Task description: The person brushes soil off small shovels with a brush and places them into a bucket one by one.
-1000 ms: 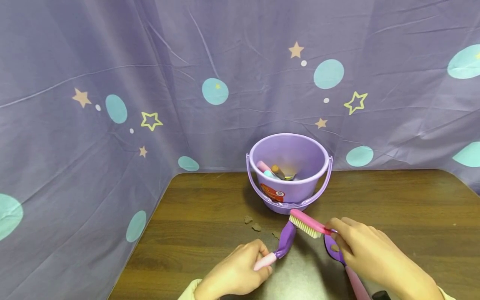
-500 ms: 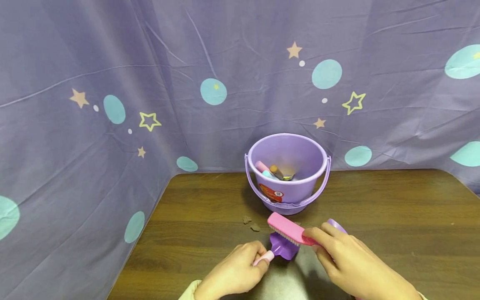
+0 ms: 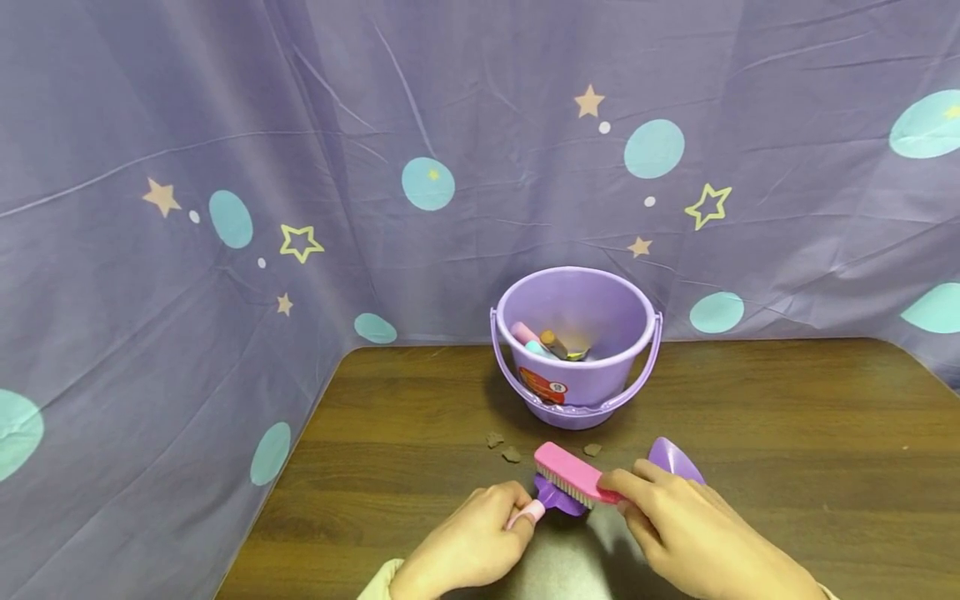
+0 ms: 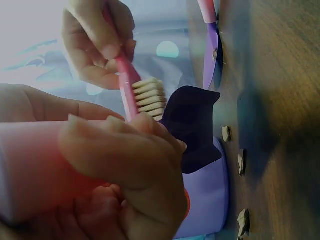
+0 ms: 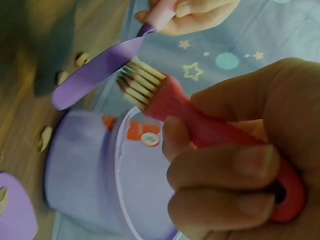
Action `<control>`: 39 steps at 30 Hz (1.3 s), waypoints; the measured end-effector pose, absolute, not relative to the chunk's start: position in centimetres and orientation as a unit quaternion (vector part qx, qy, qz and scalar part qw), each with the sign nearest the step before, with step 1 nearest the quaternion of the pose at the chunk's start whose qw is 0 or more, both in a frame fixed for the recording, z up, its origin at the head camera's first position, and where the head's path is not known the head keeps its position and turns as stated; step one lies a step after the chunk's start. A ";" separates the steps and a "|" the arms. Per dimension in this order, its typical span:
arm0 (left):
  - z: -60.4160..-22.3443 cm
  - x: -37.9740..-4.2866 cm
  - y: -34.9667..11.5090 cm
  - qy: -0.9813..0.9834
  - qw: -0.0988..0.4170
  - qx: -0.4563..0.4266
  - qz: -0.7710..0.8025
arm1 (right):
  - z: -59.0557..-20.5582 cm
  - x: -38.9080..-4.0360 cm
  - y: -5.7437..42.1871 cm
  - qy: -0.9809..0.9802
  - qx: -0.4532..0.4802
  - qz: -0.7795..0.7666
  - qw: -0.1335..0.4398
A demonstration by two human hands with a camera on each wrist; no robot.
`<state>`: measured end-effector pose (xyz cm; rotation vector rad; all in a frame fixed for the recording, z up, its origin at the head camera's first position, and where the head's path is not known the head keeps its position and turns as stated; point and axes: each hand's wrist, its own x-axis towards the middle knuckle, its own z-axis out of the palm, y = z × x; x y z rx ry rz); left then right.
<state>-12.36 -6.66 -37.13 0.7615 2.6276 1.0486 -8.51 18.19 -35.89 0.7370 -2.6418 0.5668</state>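
Note:
My left hand (image 3: 480,533) grips the pale pink handle of a toy spade, whose purple blade (image 4: 194,127) is held above the table. My right hand (image 3: 693,525) holds a pink brush (image 3: 570,471) with cream bristles (image 5: 140,85). The bristles lie against the spade's blade. A purple trowel (image 3: 677,461) lies by my right hand, which hides most of it in the head view. A brown crumb (image 5: 3,199) sits on that trowel. Several brown crumbs (image 3: 510,454) lie on the table beyond the spade.
A lilac bucket (image 3: 600,387) stands at the back of the wooden table (image 3: 810,450), its handle hanging down at the front. Inside it are several handled things, among them a pink end (image 3: 523,333) and an orange-brown end (image 3: 550,339). A purple curtain (image 3: 480,125) hangs behind and to the left.
The spade's blade has turned from edge-on to broad side up. My right hand has carried the brush left and slightly nearer, from the blade's tip to over the blade.

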 end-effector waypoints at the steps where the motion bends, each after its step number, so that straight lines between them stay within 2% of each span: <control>1: -37.1 -12.4 -6.7 0.891 0.106 0.259 0.357 | -36.0 -8.6 18.3 -0.937 0.242 0.189 0.167; 6: -36.8 -12.4 -6.8 0.888 0.112 0.256 0.364 | -36.7 -9.0 18.6 -0.959 0.181 0.147 0.160; 15: -36.8 -12.3 -7.1 0.888 0.111 0.255 0.367 | -37.1 -9.4 19.3 -0.974 0.141 0.139 0.113; 21: -36.9 -12.3 -7.0 0.890 0.107 0.260 0.359 | -36.3 -9.3 19.3 -0.960 0.161 0.165 0.158; 26: -37.0 -12.3 -7.0 0.892 0.100 0.262 0.354 | -35.7 -8.8 18.6 -0.932 0.230 0.207 0.189; 32: -37.0 -12.4 -6.9 0.891 0.100 0.260 0.357 | -35.8 -8.5 17.9 -0.911 0.290 0.229 0.183; 39: -37.0 -12.4 -6.9 0.891 0.099 0.262 0.356 | -36.1 -8.5 17.9 -0.919 0.275 0.228 0.168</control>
